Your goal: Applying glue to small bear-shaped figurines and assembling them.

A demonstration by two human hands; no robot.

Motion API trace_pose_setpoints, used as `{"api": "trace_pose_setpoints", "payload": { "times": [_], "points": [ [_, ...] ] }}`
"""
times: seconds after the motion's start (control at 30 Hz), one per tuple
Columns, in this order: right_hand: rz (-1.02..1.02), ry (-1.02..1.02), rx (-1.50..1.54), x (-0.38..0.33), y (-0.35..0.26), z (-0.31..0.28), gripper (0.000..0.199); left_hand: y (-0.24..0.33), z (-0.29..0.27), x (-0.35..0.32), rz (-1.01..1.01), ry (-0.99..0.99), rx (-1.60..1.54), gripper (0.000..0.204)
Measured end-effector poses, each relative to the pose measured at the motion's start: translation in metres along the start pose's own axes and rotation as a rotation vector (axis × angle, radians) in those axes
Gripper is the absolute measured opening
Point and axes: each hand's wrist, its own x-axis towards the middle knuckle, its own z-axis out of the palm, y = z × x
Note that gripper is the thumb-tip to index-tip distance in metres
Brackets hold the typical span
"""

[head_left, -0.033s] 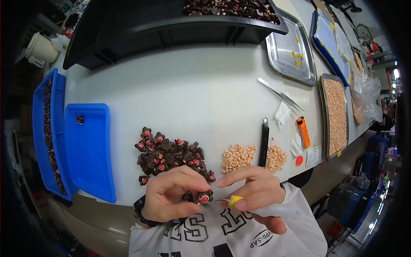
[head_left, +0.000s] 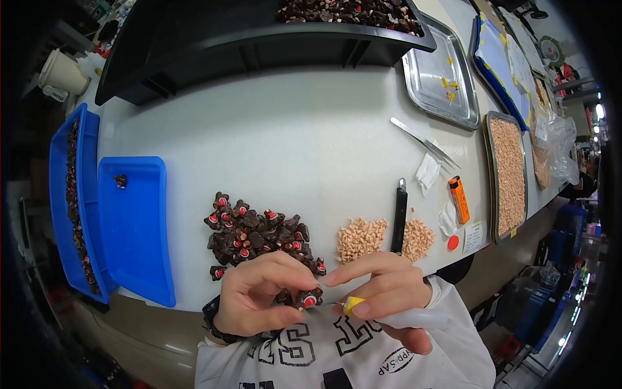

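Between the thumb and fingers of my left hand [head_left: 262, 293] is a small dark brown figurine [head_left: 310, 298] with a red and white part facing up. My right hand [head_left: 389, 295] is closed around a soft white dropper bottle [head_left: 414, 318] with a yellow nozzle [head_left: 352, 304]. The nozzle's thin tip points left at the figurine, a short gap apart. Just beyond my left hand lies a heap of similar brown figurines [head_left: 256, 230], several with red and white parts. Small piles of pale beige pieces [head_left: 361, 240] sit beyond my right hand.
A black-handled knife [head_left: 400, 217] lies between the beige piles. To the right are an orange lighter [head_left: 459, 200], tweezers [head_left: 424, 141] and a metal tray of beige pieces [head_left: 508, 175]. Blue trays [head_left: 133, 227] stand left; a large black bin [head_left: 259, 48] stands at the back.
My right hand has shifted very slightly left, bringing the nozzle a little closer to the figurine. My left hand stays in place.
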Motion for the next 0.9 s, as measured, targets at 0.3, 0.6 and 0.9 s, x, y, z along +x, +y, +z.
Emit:
{"api": "trace_pose_setpoints", "payload": {
  "times": [0.3, 0.6, 0.9],
  "points": [
    [-0.054, -0.055, 0.018, -0.007, 0.007, -0.006, 0.063, 0.001, -0.001, 0.000, -0.017, -0.011, 0.004, 0.034],
    [0.005, -0.095, 0.014, -0.008, 0.004, -0.008, 0.062, 0.001, -0.002, 0.000, 0.002, -0.029, 0.021, 0.034],
    [0.018, -0.099, 0.016, -0.009, 0.005, -0.008, 0.059, 0.002, -0.002, 0.000, -0.008, -0.029, 0.022, 0.033]
  ]
}}
